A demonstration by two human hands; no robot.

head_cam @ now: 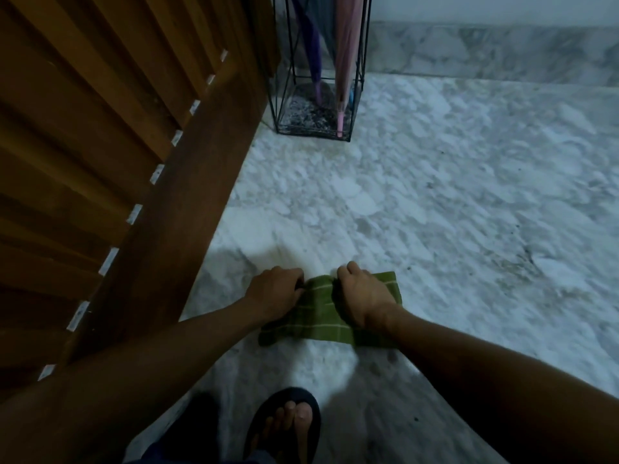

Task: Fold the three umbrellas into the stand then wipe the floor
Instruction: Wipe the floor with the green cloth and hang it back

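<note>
A green checked cloth (pixel 318 324) lies flat on the marble floor (pixel 452 202) in front of me. My left hand (pixel 275 289) grips its far left edge with closed fingers. My right hand (pixel 361 296) presses down on the cloth's right half, fingers curled over the far edge. At the back stands a black wire umbrella stand (pixel 358 72) holding a folded purple umbrella (pixel 310 45) and a folded pink umbrella (pixel 345 55); a bit of blue shows low behind the pink one. A third umbrella cannot be made out clearly.
A slatted wooden door (pixel 117 145) runs along the left, close to my left arm. A marble skirting (pixel 502 51) lines the back wall. My foot in a dark sandal (pixel 288 426) stands just behind the cloth. Dark specks dot the floor at right.
</note>
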